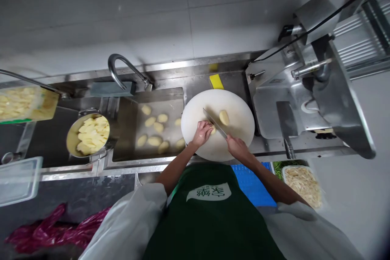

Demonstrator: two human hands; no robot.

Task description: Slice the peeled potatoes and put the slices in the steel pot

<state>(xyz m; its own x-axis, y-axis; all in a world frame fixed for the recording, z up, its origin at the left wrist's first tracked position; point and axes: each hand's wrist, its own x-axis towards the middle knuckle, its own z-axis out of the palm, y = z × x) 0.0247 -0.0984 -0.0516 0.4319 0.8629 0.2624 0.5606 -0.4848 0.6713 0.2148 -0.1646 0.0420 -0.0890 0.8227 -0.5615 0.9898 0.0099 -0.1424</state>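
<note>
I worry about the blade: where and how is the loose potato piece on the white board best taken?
Probably pinch the potato piece across its narrow sides from above, at the far end. It lies lengthwise, and the knife blade lies close beside it, between it and the left hand.

Your left hand (202, 132) covers nearly all of the pale peeled potato piece (213, 130) beneath it, and your right hand (237, 147) hides the handle of the steel kitchen knife (215, 122). At the left edge, the clear plastic tub of cut potato (27, 103) is blurred and cropped. The crumpled pink plastic bag (45, 233) is cut off at the bottom, and the grey steel slicing machine (319, 89) runs out of frame at the right.
</note>
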